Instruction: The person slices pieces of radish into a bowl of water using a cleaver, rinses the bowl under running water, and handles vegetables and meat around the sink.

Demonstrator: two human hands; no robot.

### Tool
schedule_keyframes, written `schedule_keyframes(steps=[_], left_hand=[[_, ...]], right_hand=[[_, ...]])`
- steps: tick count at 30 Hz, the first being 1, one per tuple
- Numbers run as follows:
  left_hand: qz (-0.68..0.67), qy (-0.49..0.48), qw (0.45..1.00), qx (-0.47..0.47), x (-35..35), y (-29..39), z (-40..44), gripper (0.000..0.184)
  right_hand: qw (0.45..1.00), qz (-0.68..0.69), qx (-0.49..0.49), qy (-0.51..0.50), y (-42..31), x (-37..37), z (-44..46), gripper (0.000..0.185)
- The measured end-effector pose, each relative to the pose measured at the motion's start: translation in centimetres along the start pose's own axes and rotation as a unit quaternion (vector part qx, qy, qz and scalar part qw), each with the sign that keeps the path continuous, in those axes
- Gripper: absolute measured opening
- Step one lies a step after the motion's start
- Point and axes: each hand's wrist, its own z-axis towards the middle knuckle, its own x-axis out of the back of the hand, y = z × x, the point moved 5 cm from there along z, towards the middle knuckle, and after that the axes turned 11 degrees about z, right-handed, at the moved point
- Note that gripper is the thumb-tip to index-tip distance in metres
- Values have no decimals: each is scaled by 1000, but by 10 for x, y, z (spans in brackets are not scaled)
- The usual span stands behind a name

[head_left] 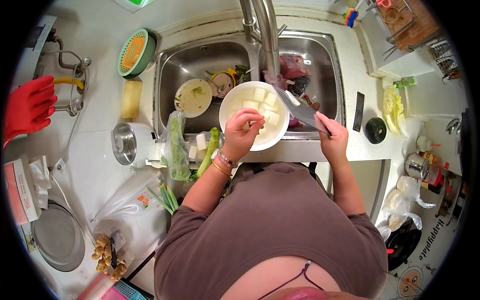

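A white bowl point(226, 131) sits at the front edge of the sink, holding several pale white cubes point(259, 94) in cloudy liquid. My left hand point(243, 131) is over the bowl's near left side, fingers curled and pinched together; a small white bit shows by the fingertips, but what they hold is unclear. In my right hand point(332, 135) is the handle of a kitchen knife point(303, 115). Its broad blade slants across the bowl's right rim, with a white piece point(292, 98) lying at its far end.
The double sink point(200, 52) has a dirty plate point(194, 98) on the left and raw meat point(294, 66) on the right, under the faucet point(267, 30). Bagged greens point(176, 145) and a metal pot point(124, 143) stand left; a dark green squash point(375, 130) lies right.
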Motion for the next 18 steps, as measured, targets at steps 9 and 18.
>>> schedule_keyframes(steps=[9,18], left_hand=[[-369,3,893,258,5,-22,-4,33],[-542,-60,769,334,20,-66,-14,28]], right_hand=[[1000,3,2,-4,-3,-2,-1,24],[1000,-15,-9,-16,-2,-3,-3,21]])
